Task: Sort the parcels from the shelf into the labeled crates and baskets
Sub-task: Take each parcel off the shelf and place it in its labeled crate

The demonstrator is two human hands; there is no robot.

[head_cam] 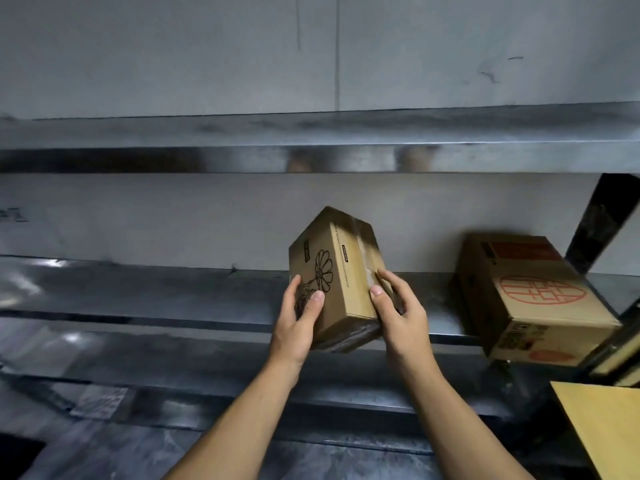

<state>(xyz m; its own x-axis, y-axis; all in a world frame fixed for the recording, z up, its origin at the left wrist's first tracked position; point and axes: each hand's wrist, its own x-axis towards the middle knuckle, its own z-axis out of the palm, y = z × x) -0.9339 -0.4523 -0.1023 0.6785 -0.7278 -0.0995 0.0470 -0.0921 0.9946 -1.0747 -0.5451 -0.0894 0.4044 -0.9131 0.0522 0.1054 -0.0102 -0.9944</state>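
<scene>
A small brown cardboard parcel [341, 271] with a black flower drawing and clear tape is held tilted in front of the metal shelf [173, 292]. My left hand [299, 320] grips its left side, thumb across the flower face. My right hand [398, 310] grips its right side, thumb on the taped face. A second, larger cardboard parcel [533, 299] with a red round emblem lies on the shelf to the right, its front corner hanging over the shelf edge.
An upper metal shelf [311, 140] runs across above the parcels against a grey wall. A dark diagonal brace [602, 223] stands at the far right. A yellow-brown flat surface [602, 427] shows at the lower right corner. Lower shelf levels lie below.
</scene>
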